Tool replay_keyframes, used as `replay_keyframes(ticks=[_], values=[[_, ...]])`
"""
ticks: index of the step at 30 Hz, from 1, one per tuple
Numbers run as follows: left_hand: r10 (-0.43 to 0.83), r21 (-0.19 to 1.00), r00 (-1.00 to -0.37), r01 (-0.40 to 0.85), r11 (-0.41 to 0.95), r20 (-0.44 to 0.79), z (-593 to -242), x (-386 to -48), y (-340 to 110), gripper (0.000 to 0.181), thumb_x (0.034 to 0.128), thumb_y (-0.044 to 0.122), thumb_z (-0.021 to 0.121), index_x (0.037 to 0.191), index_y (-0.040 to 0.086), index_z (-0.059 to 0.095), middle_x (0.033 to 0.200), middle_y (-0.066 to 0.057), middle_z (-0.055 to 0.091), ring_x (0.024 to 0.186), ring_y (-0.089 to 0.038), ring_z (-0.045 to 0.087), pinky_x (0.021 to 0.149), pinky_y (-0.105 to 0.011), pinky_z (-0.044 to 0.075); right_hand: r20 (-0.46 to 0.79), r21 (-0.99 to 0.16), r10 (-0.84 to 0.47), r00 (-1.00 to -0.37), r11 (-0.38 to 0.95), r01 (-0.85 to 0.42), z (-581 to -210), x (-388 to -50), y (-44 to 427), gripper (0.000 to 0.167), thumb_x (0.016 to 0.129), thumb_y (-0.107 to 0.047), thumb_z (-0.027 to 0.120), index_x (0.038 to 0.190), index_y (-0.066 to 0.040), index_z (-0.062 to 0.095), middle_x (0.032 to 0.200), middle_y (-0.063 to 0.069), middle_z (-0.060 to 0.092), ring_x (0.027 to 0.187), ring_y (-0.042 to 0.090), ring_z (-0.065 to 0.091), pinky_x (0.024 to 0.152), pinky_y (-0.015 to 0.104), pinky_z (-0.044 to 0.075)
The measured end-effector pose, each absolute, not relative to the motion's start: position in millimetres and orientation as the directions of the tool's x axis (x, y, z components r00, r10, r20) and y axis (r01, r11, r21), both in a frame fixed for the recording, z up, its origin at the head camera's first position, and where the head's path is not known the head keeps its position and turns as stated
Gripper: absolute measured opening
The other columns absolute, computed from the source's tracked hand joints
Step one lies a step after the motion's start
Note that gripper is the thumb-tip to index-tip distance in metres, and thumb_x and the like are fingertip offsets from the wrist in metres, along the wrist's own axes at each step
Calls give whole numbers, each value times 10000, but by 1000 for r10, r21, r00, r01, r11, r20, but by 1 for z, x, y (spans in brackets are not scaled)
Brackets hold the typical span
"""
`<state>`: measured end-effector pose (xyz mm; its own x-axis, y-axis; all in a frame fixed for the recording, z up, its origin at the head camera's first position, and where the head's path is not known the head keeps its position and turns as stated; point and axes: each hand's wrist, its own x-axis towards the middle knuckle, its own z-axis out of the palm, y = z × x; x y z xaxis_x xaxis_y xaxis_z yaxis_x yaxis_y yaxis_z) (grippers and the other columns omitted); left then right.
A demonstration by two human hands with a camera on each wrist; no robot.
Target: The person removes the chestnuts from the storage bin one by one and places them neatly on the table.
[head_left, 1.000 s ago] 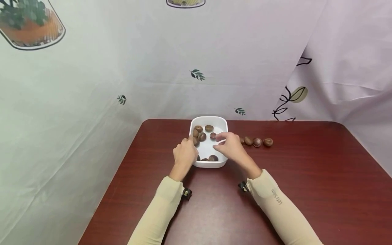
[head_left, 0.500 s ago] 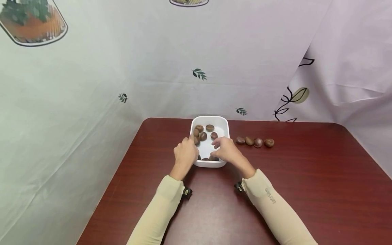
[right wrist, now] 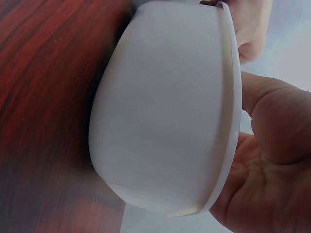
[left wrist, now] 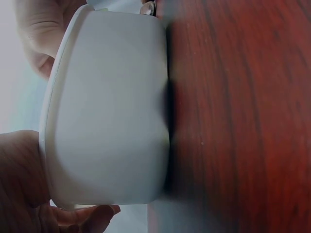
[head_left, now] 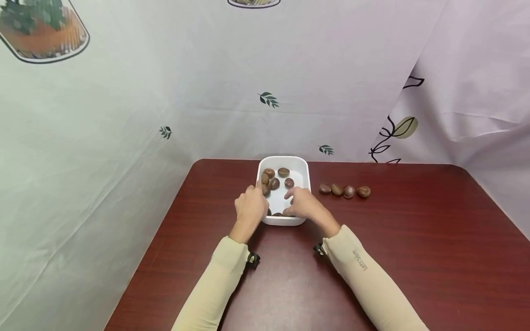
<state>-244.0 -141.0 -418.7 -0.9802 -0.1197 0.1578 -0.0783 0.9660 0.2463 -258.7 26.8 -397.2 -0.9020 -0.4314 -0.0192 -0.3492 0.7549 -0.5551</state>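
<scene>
— What has just been changed?
— The right hand has been lowered toward the near end of the white container, and the reddish chestnut right of the middle has been left lying there. The thumb and the index finger are held apart, with a gap seen between them; whether one of the near chestnuts is already touched cannot be told.
— And the left hand?
— It has not been shifted. The left wall of the container is gripped by it, so steadiness is given, as it seems.
— What is meant by this for the work?
— Attention is probably turned now to the near chestnuts. Others are grouped at the left inside, and the row of four chestnuts is laid outside, to the right, on the surface.
— How about the edges?
— The right hand is bounded by the near and right walls. Just behind the container the far edge of the surface is found, with the printed cloth beyond. More room is offered toward the right and in front.
</scene>
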Motion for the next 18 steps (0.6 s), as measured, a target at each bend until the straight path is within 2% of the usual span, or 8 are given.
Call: replay_keyframes(ticks=[3, 8, 10, 16, 18], values=[[-120, 248, -980, -78, 966, 159, -418, -244, -141, 549, 919, 203, 531, 1462, 135, 492, 1102, -121, 642, 903, -398, 674, 688, -526, 517, -43, -514, -437, -899, 781, -355, -398, -260, 25, 406, 719, -133, 814, 1079, 16, 702, 819, 79, 703, 849, 254, 663, 798, 379, 522], [-119, 250, -980, -77, 965, 158, -418, -243, -141, 545, 915, 195, 531, 1455, 131, 500, 1094, -119, 642, 899, -399, 675, 681, -528, 518, -67, -460, -441, -895, 810, -364, -399, -261, 23, 368, 736, -148, 811, 1049, 10, 703, 1017, 147, 702, 1040, 393, 629, 897, 452, 502], [-119, 250, -980, -77, 965, 158, -418, -243, -141, 543, 915, 196, 530, 1454, 130, 501, 1096, -120, 642, 904, -398, 675, 685, -527, 518, -81, -449, -444, -892, 815, -366, -398, -262, 22, 334, 746, -149, 810, 1025, 5, 708, 1029, 153, 700, 1058, 405, 623, 899, 459, 503], [-123, 252, -978, -78, 964, 166, -418, -243, -141, 538, 914, 195, 530, 1448, 132, 511, 1096, -121, 646, 907, -400, 677, 687, -531, 520, -133, -443, -465, -875, 818, -367, -396, -264, 18, 261, 761, -173, 817, 960, -25, 734, 761, 56, 685, 861, 263, 655, 809, 379, 523], [-124, 251, -978, -79, 965, 168, -419, -243, -141, 545, 909, 196, 534, 1450, 135, 510, 1097, -120, 647, 905, -399, 678, 685, -530, 520, -151, -453, -481, -864, 810, -372, -397, -265, 18, 255, 762, -174, 817, 953, -25, 737, 717, 32, 671, 794, 218, 644, 783, 349, 521]])
